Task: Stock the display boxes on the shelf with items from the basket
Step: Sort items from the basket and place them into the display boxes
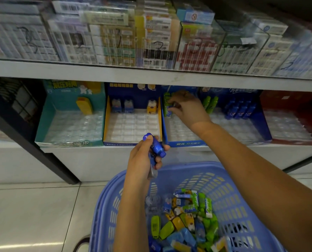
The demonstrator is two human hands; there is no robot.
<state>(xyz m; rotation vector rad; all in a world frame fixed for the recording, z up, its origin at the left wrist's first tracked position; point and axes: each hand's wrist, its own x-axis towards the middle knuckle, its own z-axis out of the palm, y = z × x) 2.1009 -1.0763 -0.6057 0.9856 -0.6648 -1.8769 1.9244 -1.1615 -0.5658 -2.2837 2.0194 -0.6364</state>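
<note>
My right hand point(186, 108) reaches into the blue display box point(186, 142) on the lower shelf and pinches a green item point(168, 110) at the box's back left corner. My left hand point(144, 159) hovers above the blue plastic basket point(224, 180) and grips a few glossy blue items point(155, 148). The basket holds several small green, blue and yellow items point(188, 220). Further green point(210, 103) and blue items point(240, 109) stand at the back of the same box.
Left of the blue box are a yellow-edged box point(106, 122) with three small items at its back and a teal box point(47, 120) with one yellow item. A red box point(293, 122) sits at the right. Clear bins of packets fill the upper shelf point(151, 70).
</note>
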